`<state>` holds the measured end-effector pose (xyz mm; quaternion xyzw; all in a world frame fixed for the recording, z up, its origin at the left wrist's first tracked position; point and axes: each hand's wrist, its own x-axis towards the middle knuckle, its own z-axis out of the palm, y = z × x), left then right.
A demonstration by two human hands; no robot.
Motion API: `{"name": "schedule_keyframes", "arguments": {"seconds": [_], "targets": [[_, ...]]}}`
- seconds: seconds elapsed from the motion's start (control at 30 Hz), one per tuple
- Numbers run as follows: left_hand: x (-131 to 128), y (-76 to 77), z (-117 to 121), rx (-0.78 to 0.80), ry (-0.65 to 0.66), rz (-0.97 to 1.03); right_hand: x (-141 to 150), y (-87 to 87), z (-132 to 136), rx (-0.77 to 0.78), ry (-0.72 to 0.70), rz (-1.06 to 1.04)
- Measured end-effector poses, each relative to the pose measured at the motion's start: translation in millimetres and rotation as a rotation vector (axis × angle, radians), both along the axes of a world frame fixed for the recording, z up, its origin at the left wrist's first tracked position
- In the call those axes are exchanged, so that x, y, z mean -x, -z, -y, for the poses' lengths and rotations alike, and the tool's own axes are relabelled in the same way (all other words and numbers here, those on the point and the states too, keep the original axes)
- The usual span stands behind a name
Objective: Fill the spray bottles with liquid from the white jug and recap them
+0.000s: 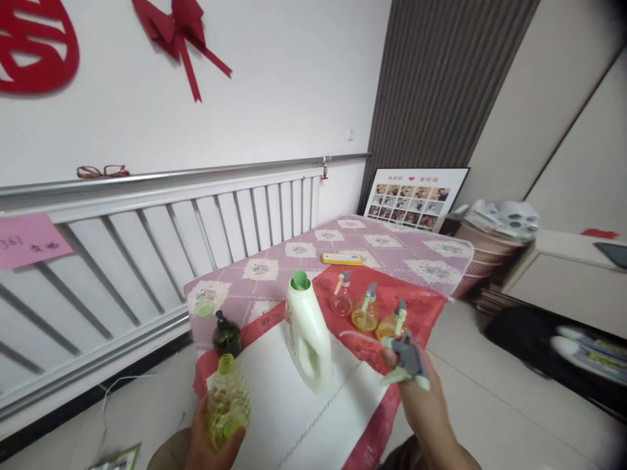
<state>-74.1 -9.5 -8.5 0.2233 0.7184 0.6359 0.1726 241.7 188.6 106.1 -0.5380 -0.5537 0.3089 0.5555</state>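
Observation:
My left hand (208, 437) is wrapped round a small clear yellow-green bottle (226, 401) with no cap, held upright near the table's front edge. My right hand (416, 398) grips a grey and green trigger sprayer head (409, 359) whose thin tube trails to the left. A white jug with a green spout (307, 333) stands between the hands on a white sheet (313, 405). A dark green bottle (226, 334) stands just behind the held bottle. Three small spray bottles (367, 310) with yellowish liquid stand in a row on a red cloth (421, 307).
A yellow flat case (342, 259) lies on the pink patterned tablecloth (392, 245). A green cap (204, 308) lies at the table's left corner. A white radiator (147, 241) runs along the wall, glasses (102, 172) on top. A framed photo collage (414, 198) and baskets (482, 251) stand at the right.

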Motion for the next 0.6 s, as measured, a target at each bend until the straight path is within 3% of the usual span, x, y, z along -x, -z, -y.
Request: {"name": "schedule_keyframes", "arguments": {"seconds": [0.13,0.27,0.43,0.6], "targets": [[0,4.3,-5,-0.058,-0.011,-0.001,12,51.0,-13,-0.122,-0.315,0.259],[-2,-1.8,-10,-0.052,-0.01,-0.003,18,78.0,-27,-0.161,-0.5,0.374],[-5,-25.4,-25,-0.112,0.0,0.038,23,80.4,-34,-0.167,-0.726,0.522],[-12,-58.0,-47,-0.128,0.066,0.005,31,71.4,-37,-0.14,-0.825,0.626]]}}
